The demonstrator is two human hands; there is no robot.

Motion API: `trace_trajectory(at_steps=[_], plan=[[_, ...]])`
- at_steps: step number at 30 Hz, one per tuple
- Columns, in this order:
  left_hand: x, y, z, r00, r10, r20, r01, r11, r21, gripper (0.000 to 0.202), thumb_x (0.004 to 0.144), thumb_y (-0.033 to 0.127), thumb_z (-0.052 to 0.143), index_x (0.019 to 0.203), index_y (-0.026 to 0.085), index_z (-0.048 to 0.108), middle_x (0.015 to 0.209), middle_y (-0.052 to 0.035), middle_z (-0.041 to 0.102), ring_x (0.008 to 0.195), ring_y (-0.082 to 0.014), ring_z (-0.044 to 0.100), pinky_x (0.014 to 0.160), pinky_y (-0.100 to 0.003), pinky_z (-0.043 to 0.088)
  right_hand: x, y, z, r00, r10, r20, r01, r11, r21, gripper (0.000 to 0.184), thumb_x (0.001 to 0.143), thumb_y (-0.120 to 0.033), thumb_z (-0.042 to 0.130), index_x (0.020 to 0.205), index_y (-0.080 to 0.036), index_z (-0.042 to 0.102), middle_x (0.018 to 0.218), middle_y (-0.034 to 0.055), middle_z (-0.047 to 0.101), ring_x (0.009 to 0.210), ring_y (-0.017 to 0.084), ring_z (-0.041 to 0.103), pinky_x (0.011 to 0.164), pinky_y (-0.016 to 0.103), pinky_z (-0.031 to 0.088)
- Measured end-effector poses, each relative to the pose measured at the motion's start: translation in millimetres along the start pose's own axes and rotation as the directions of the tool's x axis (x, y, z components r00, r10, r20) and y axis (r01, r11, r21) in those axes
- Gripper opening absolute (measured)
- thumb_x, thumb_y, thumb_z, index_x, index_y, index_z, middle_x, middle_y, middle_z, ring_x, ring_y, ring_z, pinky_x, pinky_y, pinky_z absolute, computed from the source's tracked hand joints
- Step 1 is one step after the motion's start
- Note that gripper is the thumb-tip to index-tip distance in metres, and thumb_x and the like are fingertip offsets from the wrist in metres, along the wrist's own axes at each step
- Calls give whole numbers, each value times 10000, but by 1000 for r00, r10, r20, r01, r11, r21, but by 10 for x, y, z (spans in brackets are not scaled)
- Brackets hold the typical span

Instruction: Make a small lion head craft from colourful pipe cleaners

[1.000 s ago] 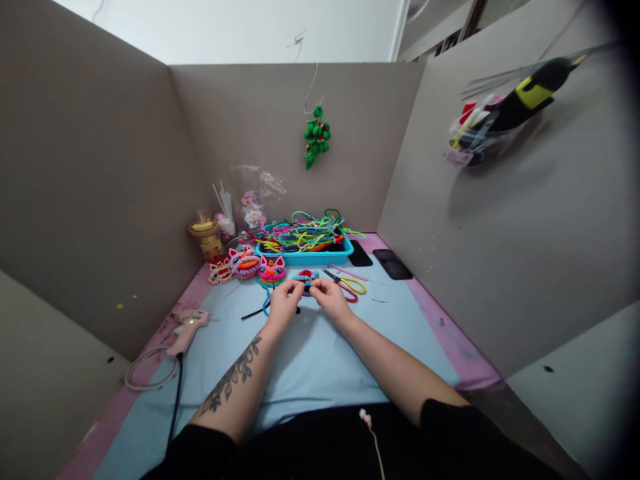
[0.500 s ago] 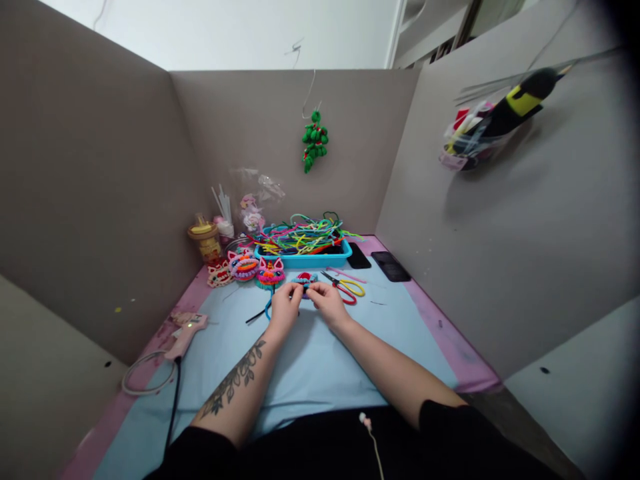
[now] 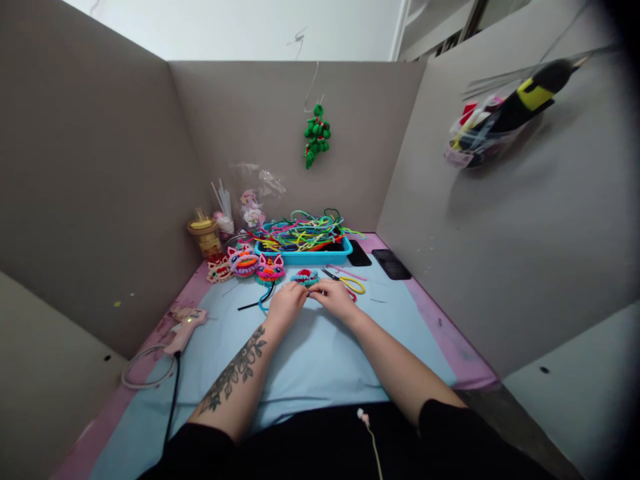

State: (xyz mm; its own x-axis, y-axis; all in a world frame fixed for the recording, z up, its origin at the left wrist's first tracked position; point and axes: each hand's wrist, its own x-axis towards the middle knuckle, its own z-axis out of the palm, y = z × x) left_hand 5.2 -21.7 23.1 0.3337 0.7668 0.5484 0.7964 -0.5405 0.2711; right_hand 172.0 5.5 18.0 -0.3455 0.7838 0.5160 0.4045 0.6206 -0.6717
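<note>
At the far left a glue gun (image 3: 187, 325) lies on the desk (image 3: 310, 360), with fuzzy cat faces (image 3: 243, 261) beyond it. Your left hand (image 3: 284, 308) and right hand (image 3: 337, 300) meet at the near edge of the red and blue fuzzy piece (image 3: 305, 276), which sits on the desk before the blue tray (image 3: 300, 257). Each grip is curled, but whether it pinches the piece is too small to tell. Just right lie the scissors (image 3: 353, 285)

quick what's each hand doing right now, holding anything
Left hand: fingertips at the blue-and-red pipe-cleaner piece; grip cannot be told.
Right hand: fingertips at the same piece; grip cannot be told.
</note>
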Motion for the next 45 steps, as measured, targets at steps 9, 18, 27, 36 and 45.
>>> trace_trajectory(at_steps=[9,18,27,36,45], plan=[[-10,-20,2,999,-46,-25,43,994,-97,193,872,220,474,953,178,644,871,-57,632,808,-160,577,739,-269,454,3,18,-33,999,36,-14,-37,997,-72,98,719,-168,588,685,-182,679,677,20,640,619,131,549,623,250,425],[1,-3,-3,992,-115,-50,104,977,-184,185,857,235,493,850,178,668,789,-50,629,759,-153,576,699,-257,447,26,39,-60,974,227,17,-226,957,181,111,665,-256,623,623,-162,665,627,14,628,603,137,539,583,251,408],[25,78,9,933,-361,-3,304,790,-533,192,795,295,559,810,161,696,780,-54,701,689,-162,622,667,-265,482,36,-72,-15,901,434,-13,-363,769,526,148,585,-300,683,612,-161,638,485,-36,522,457,91,419,464,233,328],[63,187,-61,872,-484,78,399,609,-685,218,746,314,574,706,133,687,691,-47,692,657,-162,623,626,-248,478,27,-150,181,860,501,-96,-300,649,699,142,571,-289,689,603,-164,631,508,-25,546,465,89,417,462,234,312],[64,118,14,858,-507,78,405,577,-709,229,741,329,566,708,131,677,683,-47,680,651,-153,609,604,-242,474,25,-139,316,795,606,18,-332,409,850,233,517,-309,742,601,-164,581,512,-26,532,451,78,410,450,225,296]])
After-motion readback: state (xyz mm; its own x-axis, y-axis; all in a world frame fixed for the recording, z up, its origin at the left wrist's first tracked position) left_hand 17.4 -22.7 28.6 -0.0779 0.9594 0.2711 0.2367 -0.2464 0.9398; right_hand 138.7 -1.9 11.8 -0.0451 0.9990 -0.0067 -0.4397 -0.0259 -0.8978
